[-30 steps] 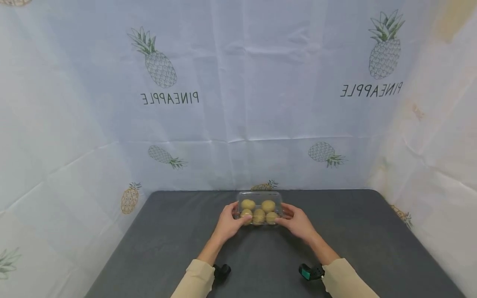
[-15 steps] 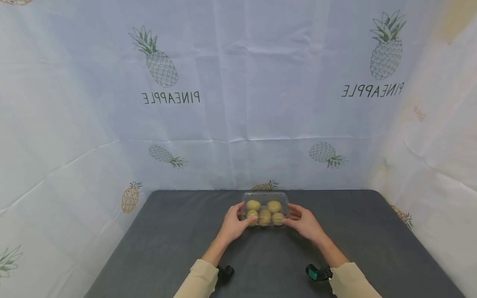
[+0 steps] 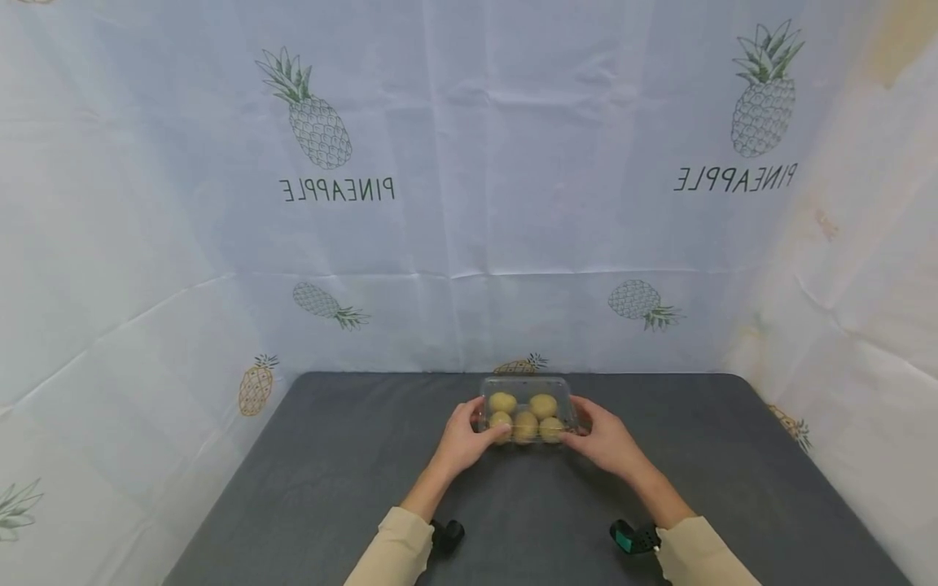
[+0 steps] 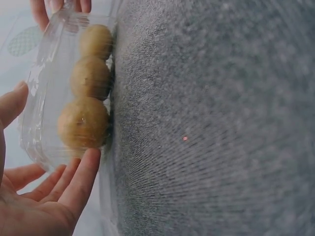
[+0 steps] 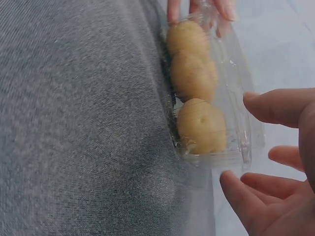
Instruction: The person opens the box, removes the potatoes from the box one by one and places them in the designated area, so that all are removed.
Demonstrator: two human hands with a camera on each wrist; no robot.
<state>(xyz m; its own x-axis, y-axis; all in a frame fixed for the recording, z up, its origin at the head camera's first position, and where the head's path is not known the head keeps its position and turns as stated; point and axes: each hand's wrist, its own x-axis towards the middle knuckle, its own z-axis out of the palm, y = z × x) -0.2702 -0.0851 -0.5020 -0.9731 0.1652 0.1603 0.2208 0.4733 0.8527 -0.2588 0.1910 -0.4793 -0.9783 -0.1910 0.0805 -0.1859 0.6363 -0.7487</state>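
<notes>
A clear plastic box (image 3: 524, 383) sits on the dark table near its far edge, lid on. Through its wall show several round, yellow-brown, potato-like pieces (image 3: 525, 425), with three in a row along the front. My left hand (image 3: 463, 439) is at the box's left end; in the left wrist view its extended fingertips (image 4: 92, 155) meet that end and the thumb reaches beside the lid. My right hand (image 3: 602, 439) is at the right end. In the right wrist view its loosely spread fingers (image 5: 236, 189) and thumb (image 5: 268, 104) stand around the corner, with a small gap at the fingertips.
A dark grey cloth covers the table (image 3: 352, 488). White curtains (image 3: 469, 163) printed with pineapples hang behind and on both sides. Black straps with small devices are on both wrists, including the right wrist device (image 3: 634, 538).
Box and both hands have shifted a little to the right together, mostly in the first half second. The head view has moved only slightly.
</notes>
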